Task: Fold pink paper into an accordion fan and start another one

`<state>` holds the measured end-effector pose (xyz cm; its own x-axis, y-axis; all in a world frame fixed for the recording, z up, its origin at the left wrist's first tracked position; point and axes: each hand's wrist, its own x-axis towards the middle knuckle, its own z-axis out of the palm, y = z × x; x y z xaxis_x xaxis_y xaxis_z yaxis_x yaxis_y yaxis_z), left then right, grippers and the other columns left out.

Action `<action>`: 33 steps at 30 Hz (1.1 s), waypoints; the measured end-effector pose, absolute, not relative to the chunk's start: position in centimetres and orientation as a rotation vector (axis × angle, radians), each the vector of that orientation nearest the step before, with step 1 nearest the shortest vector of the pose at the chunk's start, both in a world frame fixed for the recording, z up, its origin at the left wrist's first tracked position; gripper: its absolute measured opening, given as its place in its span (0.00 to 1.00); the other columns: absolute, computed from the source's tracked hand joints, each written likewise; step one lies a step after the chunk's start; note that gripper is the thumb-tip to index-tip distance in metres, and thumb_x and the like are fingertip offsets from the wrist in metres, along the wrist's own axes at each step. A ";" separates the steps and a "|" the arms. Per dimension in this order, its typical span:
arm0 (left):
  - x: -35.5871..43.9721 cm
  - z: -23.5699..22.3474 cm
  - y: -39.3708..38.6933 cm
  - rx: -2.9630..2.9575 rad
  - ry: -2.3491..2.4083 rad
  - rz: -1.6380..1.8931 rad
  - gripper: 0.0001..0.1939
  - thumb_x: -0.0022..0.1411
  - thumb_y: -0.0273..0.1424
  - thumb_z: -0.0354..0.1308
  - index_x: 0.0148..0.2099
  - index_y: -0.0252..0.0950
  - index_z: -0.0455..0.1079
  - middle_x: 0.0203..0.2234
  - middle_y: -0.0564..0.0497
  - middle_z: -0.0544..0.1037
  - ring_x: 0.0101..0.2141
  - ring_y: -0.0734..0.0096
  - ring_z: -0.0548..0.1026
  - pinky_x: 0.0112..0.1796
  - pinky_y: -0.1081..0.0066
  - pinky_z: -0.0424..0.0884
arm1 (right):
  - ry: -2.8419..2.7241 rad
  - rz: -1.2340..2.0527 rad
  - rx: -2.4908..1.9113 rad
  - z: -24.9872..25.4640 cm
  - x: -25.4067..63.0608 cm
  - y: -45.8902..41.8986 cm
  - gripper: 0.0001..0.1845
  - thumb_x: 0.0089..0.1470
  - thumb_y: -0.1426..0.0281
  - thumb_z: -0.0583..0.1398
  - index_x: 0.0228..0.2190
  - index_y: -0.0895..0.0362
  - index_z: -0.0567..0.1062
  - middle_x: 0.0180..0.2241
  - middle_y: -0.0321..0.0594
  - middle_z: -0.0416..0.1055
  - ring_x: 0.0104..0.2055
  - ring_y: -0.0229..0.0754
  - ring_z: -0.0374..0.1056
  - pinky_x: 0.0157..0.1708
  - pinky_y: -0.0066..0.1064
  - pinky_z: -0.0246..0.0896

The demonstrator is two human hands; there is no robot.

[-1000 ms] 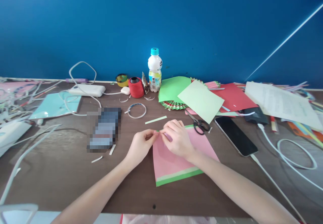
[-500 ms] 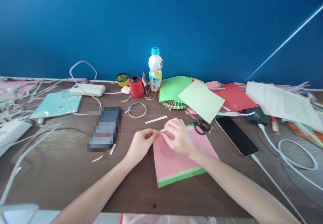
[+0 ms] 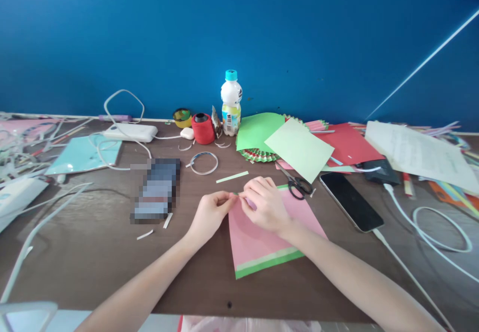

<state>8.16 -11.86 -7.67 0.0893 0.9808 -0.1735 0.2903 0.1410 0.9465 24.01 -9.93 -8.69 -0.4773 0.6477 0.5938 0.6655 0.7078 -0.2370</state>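
Observation:
A pink sheet of paper with pale and dark green bands along its edges (image 3: 269,237) lies on the table under my hands. My left hand (image 3: 214,213) pinches the sheet's far left corner between thumb and fingers. Close beside it, my right hand (image 3: 262,203) is closed at the same corner, its fingertips pressed on the paper edge. The fingers hide most of the corner, so its exact fold cannot be made out. Black-handled scissors (image 3: 297,186) rest partly on the sheet's far edge, right of my right hand.
A pale green sheet (image 3: 299,150), a green sheet (image 3: 258,128) and a red sheet (image 3: 348,145) lie behind. Further left stand a bottle (image 3: 231,105) and a red thread spool (image 3: 203,129). A phone with a cable (image 3: 352,202) is at right, a blurred dark device (image 3: 156,187) at left.
Both hands keep their pinch at the corner with hardly any motion. The sheet's near left corner has shifted slightly right and toward me.

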 end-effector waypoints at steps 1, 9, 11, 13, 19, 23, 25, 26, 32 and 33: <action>8.2 -7.7 -11.9 1.333 1.396 0.860 0.16 0.53 0.40 0.55 0.34 0.32 0.75 0.24 0.52 0.76 0.26 0.70 0.70 0.27 0.75 0.63 | -2.229 -0.026 -0.993 -8.7 24.0 -9.9 0.08 0.52 0.74 0.54 0.23 0.58 0.70 0.26 0.39 0.68 0.33 0.40 0.59 0.33 0.34 0.49; 7.9 -8.2 -11.7 1.242 1.362 0.881 0.16 0.51 0.41 0.56 0.33 0.32 0.74 0.23 0.52 0.76 0.26 0.70 0.71 0.28 0.75 0.64 | -2.162 0.078 -1.008 -8.4 24.3 -9.9 0.06 0.52 0.73 0.54 0.25 0.57 0.70 0.28 0.39 0.67 0.33 0.40 0.60 0.34 0.33 0.51; 7.9 -8.3 -11.6 1.216 1.352 0.883 0.16 0.51 0.41 0.57 0.32 0.31 0.74 0.23 0.52 0.76 0.26 0.70 0.71 0.28 0.75 0.65 | -2.168 0.059 -0.999 -8.4 24.3 -10.0 0.07 0.53 0.72 0.54 0.26 0.57 0.70 0.28 0.39 0.68 0.33 0.40 0.60 0.34 0.34 0.51; 7.9 -8.3 -11.6 1.223 1.355 0.882 0.17 0.51 0.42 0.57 0.32 0.31 0.73 0.22 0.52 0.75 0.26 0.71 0.70 0.28 0.75 0.64 | -2.180 0.036 -0.995 -8.5 24.2 -10.1 0.07 0.53 0.72 0.54 0.26 0.58 0.70 0.28 0.39 0.68 0.34 0.40 0.60 0.34 0.34 0.50; 8.1 -8.0 -11.8 1.290 1.392 0.884 0.19 0.51 0.45 0.55 0.30 0.31 0.73 0.23 0.51 0.75 0.25 0.71 0.69 0.27 0.75 0.63 | -2.230 -0.067 -1.009 -8.6 24.0 -10.1 0.11 0.55 0.73 0.53 0.22 0.58 0.69 0.26 0.39 0.67 0.33 0.40 0.59 0.32 0.34 0.48; 8.3 -7.8 -11.9 1.300 1.398 0.881 0.19 0.51 0.45 0.55 0.29 0.31 0.72 0.22 0.52 0.75 0.25 0.72 0.69 0.26 0.76 0.62 | -2.253 -0.134 -1.001 -8.6 23.8 -10.1 0.12 0.54 0.74 0.52 0.21 0.58 0.68 0.24 0.39 0.66 0.31 0.40 0.58 0.31 0.34 0.47; 8.3 -7.8 -11.9 1.292 1.390 0.883 0.19 0.51 0.44 0.55 0.28 0.31 0.72 0.22 0.52 0.75 0.25 0.72 0.69 0.26 0.76 0.62 | -2.251 -0.145 -0.996 -8.6 23.7 -10.0 0.12 0.54 0.74 0.52 0.21 0.58 0.67 0.24 0.38 0.66 0.31 0.40 0.58 0.30 0.34 0.47; 8.3 -7.9 -11.9 1.284 1.386 0.885 0.19 0.51 0.44 0.55 0.28 0.32 0.72 0.22 0.53 0.75 0.25 0.72 0.69 0.26 0.76 0.63 | -2.243 -0.144 -0.995 -8.6 23.7 -10.0 0.12 0.54 0.75 0.52 0.21 0.58 0.67 0.24 0.38 0.66 0.30 0.39 0.58 0.30 0.34 0.47; 8.3 -8.0 -11.8 1.217 1.370 0.894 0.16 0.51 0.42 0.57 0.28 0.32 0.72 0.22 0.52 0.75 0.24 0.73 0.70 0.27 0.76 0.63 | -2.171 -0.080 -1.020 -8.7 23.8 -9.9 0.08 0.50 0.76 0.55 0.21 0.57 0.66 0.23 0.37 0.65 0.29 0.39 0.58 0.30 0.32 0.50; 8.3 -8.0 -11.7 1.203 1.363 0.889 0.16 0.51 0.42 0.57 0.28 0.32 0.72 0.23 0.52 0.76 0.25 0.73 0.70 0.27 0.76 0.63 | -2.159 -0.058 -1.029 -8.7 23.9 -9.8 0.08 0.49 0.76 0.55 0.21 0.57 0.66 0.23 0.36 0.65 0.29 0.39 0.58 0.30 0.32 0.50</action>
<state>8.26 -11.73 -7.97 0.0705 0.9706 -0.2300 0.1800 0.2144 0.9600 23.88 -9.76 -8.69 -0.4119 0.6560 0.6325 0.6890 0.6784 -0.2549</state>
